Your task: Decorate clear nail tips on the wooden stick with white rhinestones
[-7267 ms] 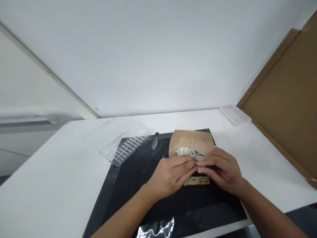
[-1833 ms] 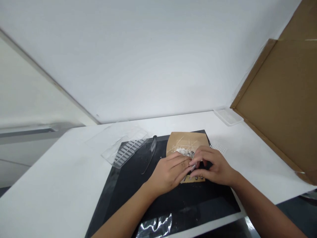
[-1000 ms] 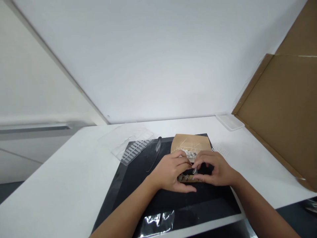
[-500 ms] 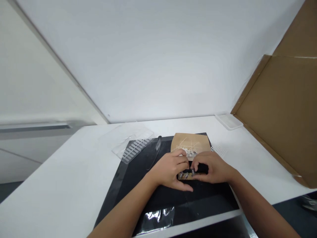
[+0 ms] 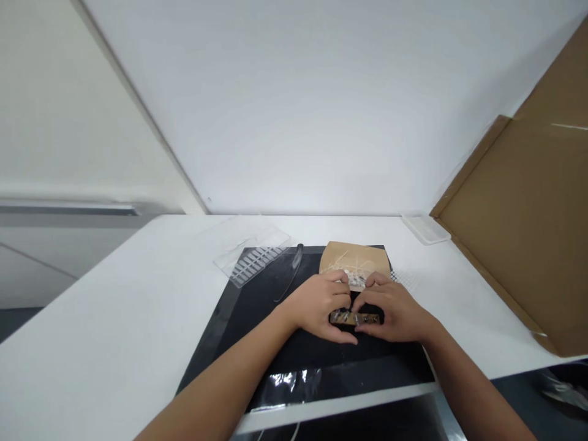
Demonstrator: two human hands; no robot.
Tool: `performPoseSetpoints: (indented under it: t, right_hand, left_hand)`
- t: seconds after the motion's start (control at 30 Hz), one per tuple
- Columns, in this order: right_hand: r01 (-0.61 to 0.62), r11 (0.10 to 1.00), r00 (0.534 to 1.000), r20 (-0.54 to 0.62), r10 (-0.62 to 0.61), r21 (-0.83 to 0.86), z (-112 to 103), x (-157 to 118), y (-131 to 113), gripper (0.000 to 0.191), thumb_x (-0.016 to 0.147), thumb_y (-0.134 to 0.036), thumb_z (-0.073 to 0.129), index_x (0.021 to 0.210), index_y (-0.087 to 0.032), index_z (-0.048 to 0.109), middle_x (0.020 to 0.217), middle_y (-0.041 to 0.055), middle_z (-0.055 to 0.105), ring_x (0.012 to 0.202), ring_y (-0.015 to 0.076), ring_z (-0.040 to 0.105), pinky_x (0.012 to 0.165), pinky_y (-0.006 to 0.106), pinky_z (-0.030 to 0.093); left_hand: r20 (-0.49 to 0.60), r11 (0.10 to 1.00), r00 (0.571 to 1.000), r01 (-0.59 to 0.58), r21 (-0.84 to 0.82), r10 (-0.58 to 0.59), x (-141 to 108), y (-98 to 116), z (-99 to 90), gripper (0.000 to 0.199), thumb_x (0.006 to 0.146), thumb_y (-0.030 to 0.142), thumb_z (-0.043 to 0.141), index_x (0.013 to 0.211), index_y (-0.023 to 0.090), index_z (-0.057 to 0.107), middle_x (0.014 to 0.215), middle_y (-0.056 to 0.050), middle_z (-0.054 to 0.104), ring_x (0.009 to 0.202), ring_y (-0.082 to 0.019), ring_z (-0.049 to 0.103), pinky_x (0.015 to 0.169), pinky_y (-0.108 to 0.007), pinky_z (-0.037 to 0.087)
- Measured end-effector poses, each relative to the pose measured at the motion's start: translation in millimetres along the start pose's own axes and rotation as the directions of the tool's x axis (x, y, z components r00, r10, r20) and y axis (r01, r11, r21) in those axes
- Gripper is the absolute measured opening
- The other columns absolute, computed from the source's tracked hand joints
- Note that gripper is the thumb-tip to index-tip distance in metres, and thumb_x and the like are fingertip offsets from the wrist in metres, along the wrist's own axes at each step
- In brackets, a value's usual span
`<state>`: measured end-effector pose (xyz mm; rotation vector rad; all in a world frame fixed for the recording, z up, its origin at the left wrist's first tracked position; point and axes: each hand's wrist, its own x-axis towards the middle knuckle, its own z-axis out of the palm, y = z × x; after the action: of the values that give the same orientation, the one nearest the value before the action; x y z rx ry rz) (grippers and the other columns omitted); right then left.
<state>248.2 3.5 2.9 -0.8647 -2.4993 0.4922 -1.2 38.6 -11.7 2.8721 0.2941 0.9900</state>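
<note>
Two hands meet over a black mat [image 5: 275, 343]; no writing readable anywhere. Left hand [image 5: 319, 304] and right hand [image 5: 395, 311] curl inward, thumbs low, fingertips pinching a small brown strip [image 5: 354, 318] from both ends. The strip lies flat on the mat, studded with tiny metal parts. Just behind it: brown paper [image 5: 354, 260] with white bits. Clear tray [image 5: 255, 260] at left.
</note>
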Motion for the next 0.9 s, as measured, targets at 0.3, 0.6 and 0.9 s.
performPoseSetpoints:
  t: [0.3,0.6,0.9]
  right_hand:
    - [-0.007,1.0,1.0,-0.011,0.008,0.009,5,3,11,0.03,0.081,-0.033,0.091,0.105,-0.028,0.074,0.091,0.0022,0.069,0.095,0.0235,0.061,0.084,0.038,0.05]
    - [-0.038,0.999,0.999,0.032,0.037,0.023,4,3,7,0.03,0.081,-0.025,0.088,0.106,-0.031,0.072,0.096,0.0028,0.071,0.097,0.0259,0.063,0.083,0.04,0.053]
    - [-0.024,0.999,0.997,0.078,0.023,0.023,2,3,5,0.027,0.086,-0.029,0.086,0.109,-0.032,0.071,0.098,0.0028,0.074,0.101,0.0268,0.063,0.085,0.041,0.055]
  left_hand:
    - [0.02,1.0,1.0,0.016,0.009,-0.016,-3,-2,4.3,0.046,0.081,0.063,0.081,0.075,0.019,0.067,0.064,-0.003,0.064,0.069,-0.021,0.062,0.066,-0.033,0.052]
    - [0.083,0.999,0.996,0.024,0.046,-0.028,-2,0,3.5,0.047,0.083,0.064,0.079,0.068,0.021,0.064,0.064,-0.004,0.065,0.069,-0.021,0.06,0.066,-0.035,0.051]
    - [0.075,0.993,0.995,0.05,0.111,-0.059,-7,0,6.9,0.043,0.095,0.054,0.069,0.067,0.021,0.066,0.064,-0.004,0.067,0.066,-0.02,0.064,0.063,-0.034,0.049]
